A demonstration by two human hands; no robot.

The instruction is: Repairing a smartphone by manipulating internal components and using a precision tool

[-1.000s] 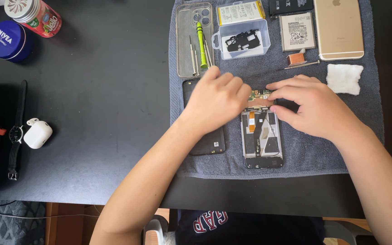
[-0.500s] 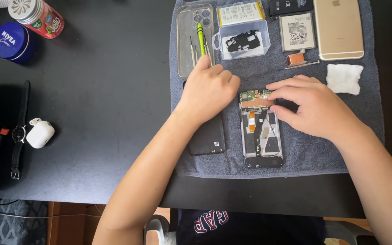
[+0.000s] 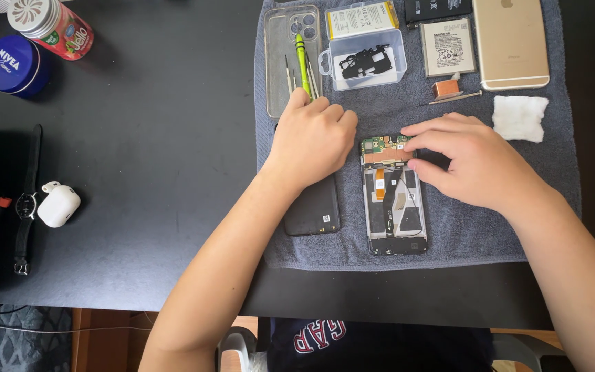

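On the grey towel (image 3: pixel 476 227) spread over the black table (image 3: pixel 153 138), the opened smartphone frame with its green circuit board and orange flex cable (image 3: pixel 392 200) lies between both hands, with the black plastic back cover (image 3: pixel 313 209) just beside it on the left. The left hand (image 3: pixel 313 138) reaches toward the green-handled screwdriver (image 3: pixel 303 65) lying in the clear phone case (image 3: pixel 290 58), fingertips touching its lower end, not yet clenched around it. The right hand (image 3: pixel 473 162) rests loosely curled on the frame's top right corner, fingertips pressing on the board, grasping nothing.
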